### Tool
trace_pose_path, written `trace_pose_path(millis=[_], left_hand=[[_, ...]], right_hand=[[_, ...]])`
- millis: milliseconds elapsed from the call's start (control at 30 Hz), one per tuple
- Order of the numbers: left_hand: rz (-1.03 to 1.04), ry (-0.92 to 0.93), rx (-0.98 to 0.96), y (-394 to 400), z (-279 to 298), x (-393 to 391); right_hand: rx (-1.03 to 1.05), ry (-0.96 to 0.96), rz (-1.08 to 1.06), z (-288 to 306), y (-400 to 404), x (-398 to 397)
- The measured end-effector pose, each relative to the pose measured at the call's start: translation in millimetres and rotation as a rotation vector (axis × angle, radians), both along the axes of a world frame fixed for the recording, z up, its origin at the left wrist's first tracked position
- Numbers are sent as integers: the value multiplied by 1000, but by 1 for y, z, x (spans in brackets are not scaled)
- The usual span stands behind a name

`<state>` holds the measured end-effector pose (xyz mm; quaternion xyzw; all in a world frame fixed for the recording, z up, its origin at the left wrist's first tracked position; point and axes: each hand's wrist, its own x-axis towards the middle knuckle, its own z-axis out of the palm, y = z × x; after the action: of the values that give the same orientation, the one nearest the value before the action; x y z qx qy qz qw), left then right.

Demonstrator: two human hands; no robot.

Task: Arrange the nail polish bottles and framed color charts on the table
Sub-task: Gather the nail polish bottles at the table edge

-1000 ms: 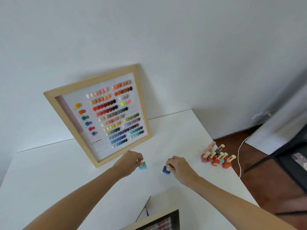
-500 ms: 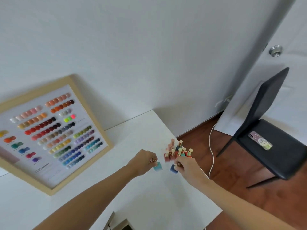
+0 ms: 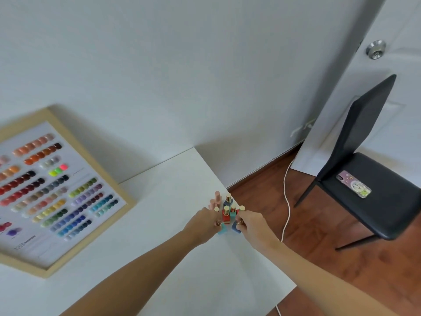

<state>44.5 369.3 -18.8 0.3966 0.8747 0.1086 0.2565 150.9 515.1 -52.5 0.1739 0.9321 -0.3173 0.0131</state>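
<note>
Left hand (image 3: 205,222) grips one teal bottle (image 3: 222,229), right hand (image 3: 251,225) one blue bottle (image 3: 235,227), beside the bottle cluster (image 3: 226,209) at the tabletop (image 3: 173,224) right edge; one wood-framed chart (image 3: 52,190).

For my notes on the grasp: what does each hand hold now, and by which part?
Left hand holds a teal bottle by its cap; right hand holds a dark blue bottle by its cap.
</note>
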Motion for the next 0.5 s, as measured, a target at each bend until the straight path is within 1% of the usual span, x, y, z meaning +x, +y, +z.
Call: trace_pose_path(millis=[133,333,500], left_hand=[[15,14,-33,5,-2,1],[37,16,-71,13,-1,1],[27,9,-80,12,4,0]], right_hand=[[-11,-9,55,-1,1,-7],[14,-14,74,-3,3,-13],[23,24,96,-7,4,-11]])
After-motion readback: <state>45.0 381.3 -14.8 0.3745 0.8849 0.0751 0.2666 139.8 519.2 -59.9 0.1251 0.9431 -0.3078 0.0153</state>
